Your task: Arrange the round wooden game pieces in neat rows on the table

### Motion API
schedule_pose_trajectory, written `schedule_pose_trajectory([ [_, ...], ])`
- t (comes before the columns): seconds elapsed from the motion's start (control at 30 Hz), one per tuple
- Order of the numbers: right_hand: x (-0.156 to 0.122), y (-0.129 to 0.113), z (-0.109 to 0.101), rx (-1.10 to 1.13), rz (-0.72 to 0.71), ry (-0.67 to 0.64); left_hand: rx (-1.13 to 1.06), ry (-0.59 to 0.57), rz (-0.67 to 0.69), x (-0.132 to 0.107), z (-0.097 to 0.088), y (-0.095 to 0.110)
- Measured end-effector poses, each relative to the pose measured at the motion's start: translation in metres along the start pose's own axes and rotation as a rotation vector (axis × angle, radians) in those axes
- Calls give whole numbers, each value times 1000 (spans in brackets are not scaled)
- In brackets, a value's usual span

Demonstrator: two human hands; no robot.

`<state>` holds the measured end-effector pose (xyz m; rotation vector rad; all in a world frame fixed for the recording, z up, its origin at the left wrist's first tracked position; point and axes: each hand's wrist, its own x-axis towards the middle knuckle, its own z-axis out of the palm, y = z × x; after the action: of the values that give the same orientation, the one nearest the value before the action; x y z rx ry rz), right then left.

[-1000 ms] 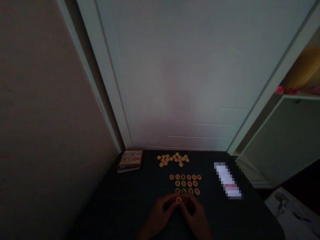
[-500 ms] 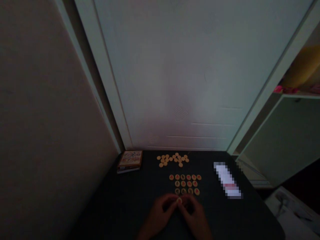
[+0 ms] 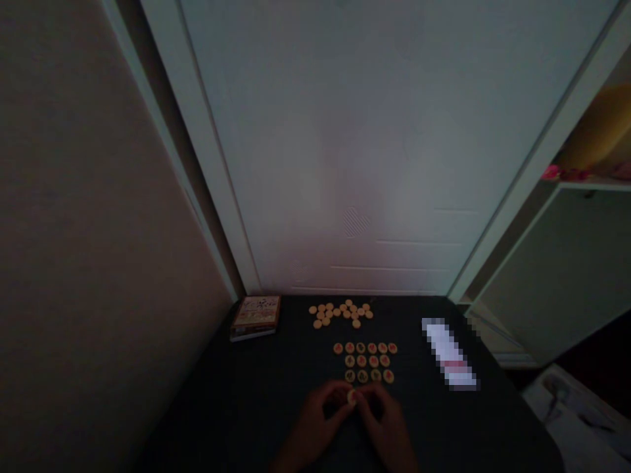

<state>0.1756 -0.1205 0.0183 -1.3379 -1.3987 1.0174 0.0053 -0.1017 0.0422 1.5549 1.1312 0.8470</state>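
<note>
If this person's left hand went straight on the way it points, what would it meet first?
The left hand likely meets the round game piece at its fingertips first; the dim view blurs depth.

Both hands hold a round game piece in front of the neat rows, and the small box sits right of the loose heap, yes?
Not quite: the head view shows the small box to the left of the loose heap, not the right. The rest stands: the left hand and right hand hold a round game piece in front of the neat rows.
</note>
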Motion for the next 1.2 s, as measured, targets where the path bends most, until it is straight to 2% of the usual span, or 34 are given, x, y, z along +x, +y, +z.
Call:
schedule_pose_trajectory([
  [0.2,0,-4,1,-4,-22,-10,-14,13,-1,0,0,-2],
  [0.47,1,8,3,-101,11,70,60,-10,-2,-4,-1,-5],
  [0.73,-1,3,0,-45,-19,24,54,-19,4,-4,0,-3],
  [0.93,0,0,1,-6,-19,0,70,48,-4,-4,2,-6],
  [1.2,-1,-7,1,-9,-23,-10,29,23,13,-3,3,-1],
])
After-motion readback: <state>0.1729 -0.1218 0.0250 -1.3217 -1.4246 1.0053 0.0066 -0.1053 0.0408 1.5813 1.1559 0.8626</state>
